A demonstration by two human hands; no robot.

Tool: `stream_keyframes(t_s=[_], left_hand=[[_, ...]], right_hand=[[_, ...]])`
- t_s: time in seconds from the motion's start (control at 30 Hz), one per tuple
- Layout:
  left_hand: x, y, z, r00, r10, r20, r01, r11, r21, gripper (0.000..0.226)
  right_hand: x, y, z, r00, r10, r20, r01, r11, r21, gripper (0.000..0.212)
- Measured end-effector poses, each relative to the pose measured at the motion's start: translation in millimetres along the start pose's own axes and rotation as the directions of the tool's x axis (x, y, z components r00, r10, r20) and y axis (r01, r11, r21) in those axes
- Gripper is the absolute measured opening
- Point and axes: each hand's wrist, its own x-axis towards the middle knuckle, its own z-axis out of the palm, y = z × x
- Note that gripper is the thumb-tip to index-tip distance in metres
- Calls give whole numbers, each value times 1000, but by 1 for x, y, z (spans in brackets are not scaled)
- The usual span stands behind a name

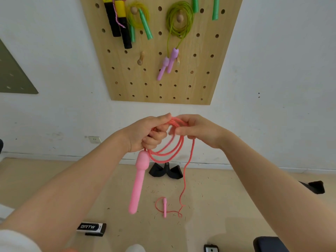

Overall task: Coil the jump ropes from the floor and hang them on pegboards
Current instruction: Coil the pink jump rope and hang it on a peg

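A pink jump rope [167, 151] hangs in several loops from my left hand [147, 133], which is shut around the top of the coil. One pink handle [138, 180] dangles below that hand. My right hand [198, 130] pinches the rope at the coil's right side. From it a single strand [185, 179] drops to the floor, where the second pink handle [165, 207] lies. Above, the wooden pegboard [200, 73] on the white wall carries a coiled green rope with purple handles [179, 20], another green coil [138, 15] and black-and-yellow handles [118, 20]. A bare wooden peg [141, 58] sticks out below them.
A black stand [165, 170] sits on the wooden floor by the wall. A black-and-white box marked BRTW [91, 228] lies at lower left. Dark objects sit at lower right [269, 244] and far right [314, 187]. A grey panel [12, 73] hangs at left.
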Motion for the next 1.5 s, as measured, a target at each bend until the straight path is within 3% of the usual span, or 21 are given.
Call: stream_keyframes(t_s=[0.03,0.07,0.13,0.2,0.33,0.4,0.53,0.63,0.73,0.8,0.83,0.9,0.97,1.07,1.13,1.23,1.3,1.4,1.5], left_hand=[[1,0,-1,999,19,-28,-19,1000,1,50],[1,1,-2,997,52,-57,-52,999,-2,47],[3,3,-4,987,130,-97,-136,988,-67,43],[6,4,-6,978,187,-94,-205,948,-245,42],[9,5,-11,926,376,-11,-314,757,-572,36],[10,4,-14,889,459,10,-347,686,-640,33],[6,6,-34,864,487,-125,-416,552,-723,41],[1,6,-67,817,480,-320,-527,394,-753,34],[-4,-5,-111,758,332,-561,-648,289,-705,26],[-4,-15,-133,739,228,-634,-667,372,-645,24],[-4,-19,-137,736,200,-646,-647,487,-586,21],[-4,-26,-132,742,206,-638,-537,753,-381,15],[-5,-29,-117,775,255,-579,-414,896,-160,24],[-11,-31,-97,848,323,-420,-322,944,76,20],[-19,-34,-92,893,300,-335,-282,954,103,20],[-31,-35,-101,917,276,-287,-243,959,145,30],[-40,-34,-108,946,245,-214,-230,969,95,32],[-51,-30,-119,974,198,-108,-205,976,-68,38],[-61,-25,-128,974,224,-32,-226,952,-207,35]], right_hand=[[2,-3,1,1000,23,-3,-23,1000,-20,14],[3,-6,1,999,39,3,-39,999,22,9],[6,-6,3,999,33,12,-34,975,218,26],[10,-7,6,1000,6,-8,-3,929,371,25],[20,-5,9,999,-26,-46,45,860,508,28],[25,-5,9,998,-37,-48,56,871,487,26],[30,4,12,999,46,-14,-33,874,485,34],[29,23,19,982,187,-3,-170,898,407,32],[29,44,29,938,328,-113,-302,932,199,18],[35,46,40,896,374,-240,-405,909,-95,22],[41,42,47,897,352,-266,-422,860,-286,25],[54,23,66,936,313,-160,-346,742,-574,27],[66,-7,87,954,300,-22,-235,698,-676,26],[79,-49,107,988,141,71,-36,640,-768,25],[85,-65,109,999,-34,13,32,620,-784,21],[90,-71,102,956,-206,-211,-33,638,-769,25],[92,-72,98,919,-204,-337,-110,688,-717,30],[97,-72,103,908,-174,-381,-100,793,-601,28],[100,-69,113,910,-90,-404,-64,933,-353,39]])
